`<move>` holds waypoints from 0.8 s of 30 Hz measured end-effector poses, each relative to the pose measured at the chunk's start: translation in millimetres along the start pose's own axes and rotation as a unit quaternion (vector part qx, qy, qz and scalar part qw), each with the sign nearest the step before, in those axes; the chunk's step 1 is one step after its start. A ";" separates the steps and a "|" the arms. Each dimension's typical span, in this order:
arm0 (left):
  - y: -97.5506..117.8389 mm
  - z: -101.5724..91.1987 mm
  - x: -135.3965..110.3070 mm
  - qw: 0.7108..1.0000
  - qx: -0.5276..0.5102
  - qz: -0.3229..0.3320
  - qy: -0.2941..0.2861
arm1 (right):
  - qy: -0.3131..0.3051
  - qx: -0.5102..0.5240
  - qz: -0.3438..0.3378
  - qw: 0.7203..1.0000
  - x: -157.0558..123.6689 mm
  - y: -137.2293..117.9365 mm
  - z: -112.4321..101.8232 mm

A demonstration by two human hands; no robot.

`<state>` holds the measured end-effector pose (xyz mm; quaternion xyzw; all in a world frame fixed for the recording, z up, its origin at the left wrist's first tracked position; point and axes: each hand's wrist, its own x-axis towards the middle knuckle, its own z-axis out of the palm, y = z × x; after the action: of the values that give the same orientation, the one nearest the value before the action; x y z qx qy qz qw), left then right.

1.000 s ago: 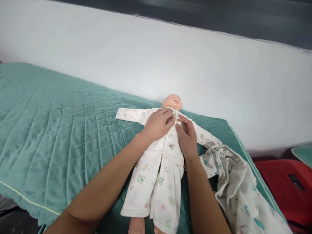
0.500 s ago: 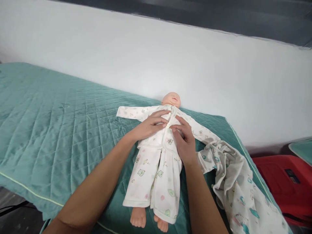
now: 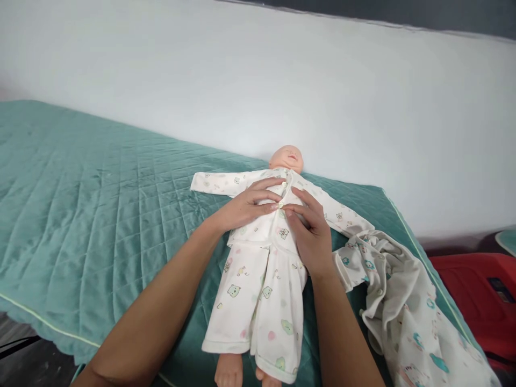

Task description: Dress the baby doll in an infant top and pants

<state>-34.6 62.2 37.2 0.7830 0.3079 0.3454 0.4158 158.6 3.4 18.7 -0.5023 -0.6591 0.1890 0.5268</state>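
Note:
A baby doll [image 3: 286, 157] lies on its back, dressed in a white printed shirt [image 3: 253, 231] and matching trousers [image 3: 237, 306]. My left hand [image 3: 250, 207] rests across the chest from the left, its thumb and fingers gripping the shirt front beside a button [image 3: 281, 205]. From the right, my right hand [image 3: 312, 231] pinches the shirt's front edge at that same button. Whether the button is through its hole cannot be made out. Another button [image 3: 284, 184] shows higher up, near the collar. The doll's feet stick out below the trouser hems.
Under the doll is a green quilted cover [image 3: 121, 215] with a pale piped edge. A second printed white garment [image 3: 395, 274] lies crumpled at the right, close to the doll's sleeve. Beyond the edge stands a red plastic object [image 3: 475, 290]. A white wall [image 3: 201, 80] rises behind.
The camera view has tilted and shifted slightly, so doll and garment sit a little differently in the picture. Both hands stay at the same button with barely any finger movement.

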 end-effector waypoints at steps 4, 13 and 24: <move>0.9 1.8 0.5 1.000 -0.011 -0.001 0.008 | -0.006 0.001 -0.006 1.000 0.2 0.7 -0.3; 0.6 8.9 3.3 0.998 0.022 0.016 0.052 | -0.016 -0.012 -0.030 0.999 -0.2 3.6 0.3; 1.1 22.7 3.3 0.980 0.141 0.072 0.117 | -0.023 0.000 -0.014 1.000 0.3 1.5 -0.4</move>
<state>-14.4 54.3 29.7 0.8078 0.3428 0.4172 0.2365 159.7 4.2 17.8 -0.4884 -0.6782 0.1933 0.5139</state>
